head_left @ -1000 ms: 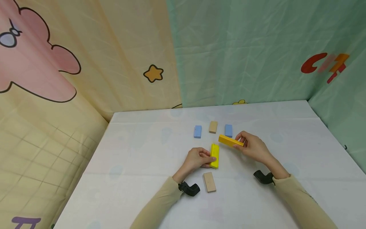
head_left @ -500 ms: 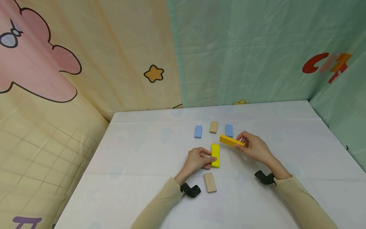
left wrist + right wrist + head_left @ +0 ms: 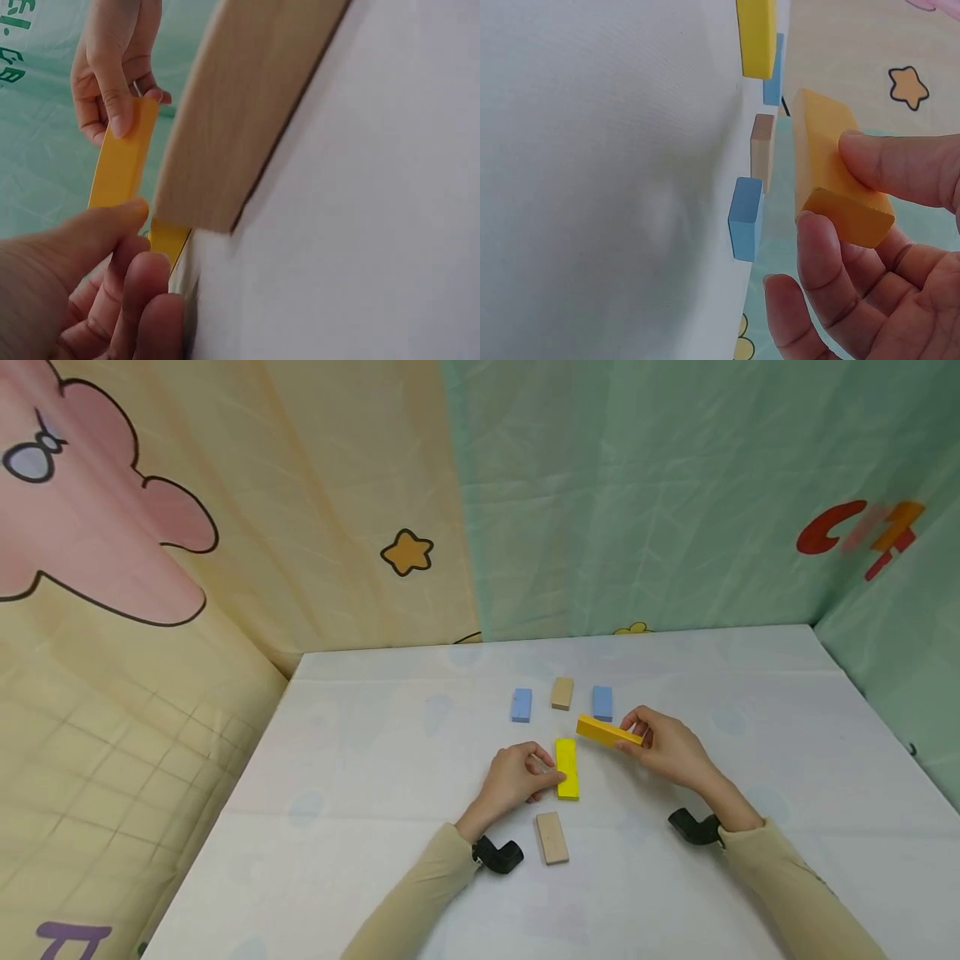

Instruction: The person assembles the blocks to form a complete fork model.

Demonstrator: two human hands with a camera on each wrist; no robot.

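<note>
A bright yellow block [image 3: 567, 770] lies lengthwise on the white table. At its left edge is my left hand [image 3: 517, 775], thumb tip overlapping the block and fingers loosely bent beside it. In the left wrist view the thumb and fingertips stand apart, with part of the yellow block just beyond them. My right hand [image 3: 667, 747] pinches an orange-yellow block [image 3: 604, 730] by its right end and holds it raised, tilted slightly down toward that end. The right wrist view shows the thumb [image 3: 900, 169] on this block's face and fingertips underneath.
Behind the hands stand a left blue block [image 3: 521, 705], a wooden block [image 3: 562, 692] and a right blue block [image 3: 602, 703] in a loose row. Another wooden block [image 3: 552, 838] lies in front of the yellow one. Printed curtains [image 3: 645, 493] hang behind the table [image 3: 390, 710].
The far end of the yellow block has come slightly nearer, and it lies flatter. My left fingers have drawn back a little from its side. The right hand with the orange-yellow block stays nearly still.
</note>
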